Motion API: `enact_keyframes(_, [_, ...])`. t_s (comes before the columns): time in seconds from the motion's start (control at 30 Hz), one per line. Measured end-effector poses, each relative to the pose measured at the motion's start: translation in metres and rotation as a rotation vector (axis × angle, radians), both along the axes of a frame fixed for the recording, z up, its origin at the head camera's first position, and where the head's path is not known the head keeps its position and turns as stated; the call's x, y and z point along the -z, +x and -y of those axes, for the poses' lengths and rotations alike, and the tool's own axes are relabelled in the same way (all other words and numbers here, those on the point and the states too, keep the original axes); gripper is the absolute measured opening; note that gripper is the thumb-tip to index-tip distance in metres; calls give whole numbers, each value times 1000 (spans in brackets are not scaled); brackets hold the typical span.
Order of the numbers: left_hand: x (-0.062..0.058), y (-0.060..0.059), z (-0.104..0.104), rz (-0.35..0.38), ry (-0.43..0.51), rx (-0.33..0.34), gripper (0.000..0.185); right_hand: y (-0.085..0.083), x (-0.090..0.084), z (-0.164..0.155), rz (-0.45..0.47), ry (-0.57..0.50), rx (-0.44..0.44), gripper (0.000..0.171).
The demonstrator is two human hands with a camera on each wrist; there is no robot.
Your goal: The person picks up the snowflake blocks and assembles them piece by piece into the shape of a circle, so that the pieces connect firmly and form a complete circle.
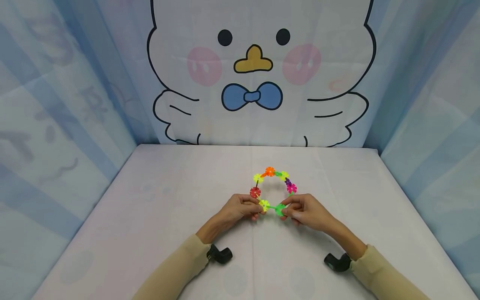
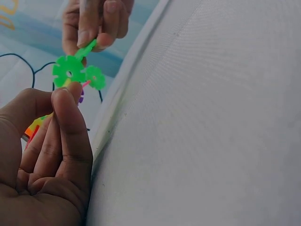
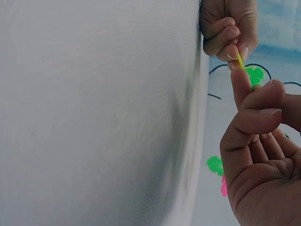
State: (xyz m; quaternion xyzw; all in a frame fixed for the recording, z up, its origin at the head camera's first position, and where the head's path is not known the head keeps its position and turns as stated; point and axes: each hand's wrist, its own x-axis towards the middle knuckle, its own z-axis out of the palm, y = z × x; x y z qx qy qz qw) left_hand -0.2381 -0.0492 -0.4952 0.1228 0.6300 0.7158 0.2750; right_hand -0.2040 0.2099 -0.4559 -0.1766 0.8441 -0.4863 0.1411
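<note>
A ring of linked plastic snowflake discs (image 1: pixel 270 171) in orange, yellow, green, purple, pink and red is held up between both hands. My left hand (image 1: pixel 244 206) pinches a yellow disc (image 1: pixel 264 205) at the ring's near left between thumb and fingers. With thumb and fingertips, my right hand (image 1: pixel 305 211) pinches a green disc (image 1: pixel 279 209) at the near right. Another green disc (image 2: pixel 69 70) shows between the two hands in the left wrist view. In the right wrist view, a green disc (image 3: pixel 215 165) and part of a pink one hang beyond my right hand.
A white cloth covers the table (image 1: pixel 168 187). Behind it hangs a backdrop (image 1: pixel 255 125) with a cartoon bird, and blue patterned curtains (image 1: pixel 56 125) flank both sides. A black wrist device (image 1: pixel 221 254) sits at the left cuff, another (image 1: pixel 337 262) at the right.
</note>
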Motion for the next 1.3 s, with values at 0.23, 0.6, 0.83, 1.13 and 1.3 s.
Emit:
enact_keyframes(0.23, [-1,1,1,-5,-26,8,15,1,2,4,-13,2,0,23])
enact_keyframes(0.6, [-1,0,0,-2,14,-6,18,0,3,6,-29,-17,39,25])
enact_keyframes(0.83, [-2,-1,1,-6,35,38,20,0,1,14,-41,-57,81,25])
enact_keyframes(1.13, [-3,1,4,-32,10,83,28,-1,-2,33,-75,-45,78,20])
enact_keyframes(1.3, [-3,1,3,-26,15,69,30,-3,-3,40,-130,-18,62,21])
